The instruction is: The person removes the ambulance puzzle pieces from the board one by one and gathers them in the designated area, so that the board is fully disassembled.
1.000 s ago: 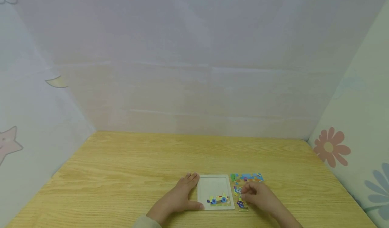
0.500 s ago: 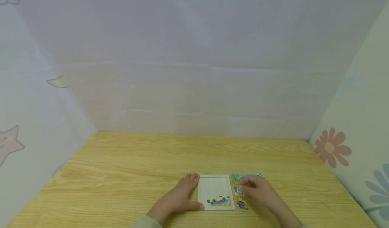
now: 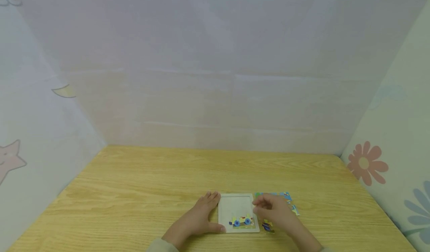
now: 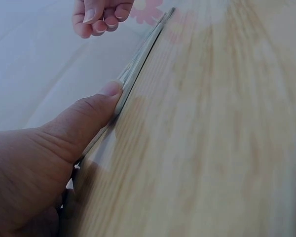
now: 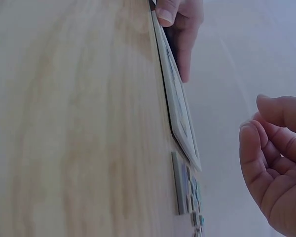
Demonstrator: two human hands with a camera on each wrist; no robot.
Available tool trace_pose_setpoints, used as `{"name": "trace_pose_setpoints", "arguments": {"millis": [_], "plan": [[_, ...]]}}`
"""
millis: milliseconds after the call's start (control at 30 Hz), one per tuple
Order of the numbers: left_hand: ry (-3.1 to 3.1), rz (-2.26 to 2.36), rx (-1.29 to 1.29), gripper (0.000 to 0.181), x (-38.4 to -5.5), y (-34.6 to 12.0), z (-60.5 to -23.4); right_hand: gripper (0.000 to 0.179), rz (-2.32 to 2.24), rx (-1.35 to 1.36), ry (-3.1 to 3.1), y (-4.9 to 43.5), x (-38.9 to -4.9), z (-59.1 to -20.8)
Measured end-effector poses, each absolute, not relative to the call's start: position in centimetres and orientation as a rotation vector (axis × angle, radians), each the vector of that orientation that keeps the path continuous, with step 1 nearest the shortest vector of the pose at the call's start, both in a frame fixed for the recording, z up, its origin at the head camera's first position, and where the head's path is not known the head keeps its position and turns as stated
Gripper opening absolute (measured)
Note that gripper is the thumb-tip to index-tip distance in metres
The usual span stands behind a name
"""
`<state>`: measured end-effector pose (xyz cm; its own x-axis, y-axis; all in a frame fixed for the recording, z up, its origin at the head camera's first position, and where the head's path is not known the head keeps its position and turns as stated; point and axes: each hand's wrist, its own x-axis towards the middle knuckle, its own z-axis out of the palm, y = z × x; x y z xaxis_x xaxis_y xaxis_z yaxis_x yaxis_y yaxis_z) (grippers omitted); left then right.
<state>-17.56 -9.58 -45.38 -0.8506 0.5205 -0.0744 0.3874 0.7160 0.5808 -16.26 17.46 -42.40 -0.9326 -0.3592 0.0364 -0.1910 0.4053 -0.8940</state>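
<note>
A pale puzzle tray (image 3: 236,206) lies on the table, with joined pieces forming a yellow car with blue wheels (image 3: 242,221) along its near side. My left hand (image 3: 201,215) is spread along the tray's left side. Its thumb (image 4: 101,101) presses on the near edge and its fingertips lie near the far left corner. Raised over the tray's right edge, my right hand (image 3: 276,210) has loosely bent fingers. Between thumb and fingertips (image 5: 249,136) there is a gap, and no piece shows in it. That hand hides some of the loose puzzle pieces (image 5: 185,182).
Right of the tray lies a dark blue and yellow piece (image 3: 267,226). Blue pieces (image 3: 285,195) sit farther back, and another small piece (image 3: 295,210) shows beyond the right hand. The wooden table (image 3: 161,181) meets pale cloth walls (image 3: 201,102) on three sides.
My right hand rose from the loose pieces, passed over the back ones, then came left to the tray's right edge. The left hand and tray stay where they were.
</note>
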Motion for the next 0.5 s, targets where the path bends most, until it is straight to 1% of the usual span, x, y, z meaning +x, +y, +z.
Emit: {"name": "trace_pose_setpoints", "arguments": {"millis": [200,500], "plan": [[2.699,0.838,0.72,0.102,-17.5,-9.5,-45.5,0.026,-1.504,-0.533,2.524,16.6,-16.3,-42.5],[2.721,0.824,0.726,0.101,-17.5,-9.4,-45.4,0.023,-1.437,-0.708,2.482,16.2,-16.8,-42.9]]}}
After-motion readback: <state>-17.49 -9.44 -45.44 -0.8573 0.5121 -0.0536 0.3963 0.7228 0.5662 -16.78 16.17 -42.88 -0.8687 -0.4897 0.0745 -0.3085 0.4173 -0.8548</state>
